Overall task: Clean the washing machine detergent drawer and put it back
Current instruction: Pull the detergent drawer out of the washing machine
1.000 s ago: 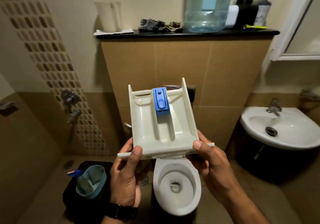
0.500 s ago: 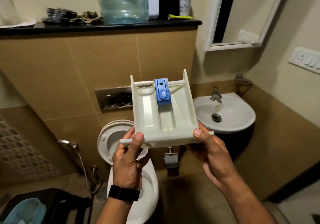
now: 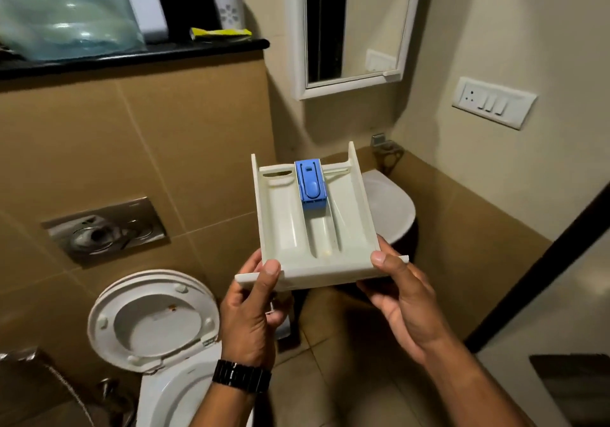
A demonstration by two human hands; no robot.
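A person is holding a cream-white detergent drawer [image 3: 317,225] out in front of the chest, in the air over the bathroom floor, with both hands gripping its near front panel. The left hand [image 3: 249,321] is pinching the panel's left end, thumb lying on top and fingers curling underneath; a black watch [image 3: 242,376] is sitting on that wrist. The right hand [image 3: 401,298] is gripping the drawer's right near corner, thumb pressing on the top edge and the fingers tucking below, where they are hidden. The drawer is tilting slightly, its open compartments facing up, and a blue siphon cap [image 3: 311,184] is sitting in the middle channel toward the drawer's far end. A small pale speck is lying at the near end of that middle channel; what it is cannot be told.

Taking the drawer as the landmark: a white washbasin [image 3: 391,207] is showing just behind its right side, partly covered by it. A toilet [image 3: 158,334] with its seat and lid raised is standing below and to the left of the drawer, and a chrome flush plate [image 3: 104,230] is sitting on the tiled wall farther left. A white-framed mirror [image 3: 355,27] is hanging above the drawer, a switch panel [image 3: 493,102] is lying up and to its right, and a black ledge [image 3: 132,57] carrying a large clear water jug [image 3: 66,14] and bottles is running above and to its left.
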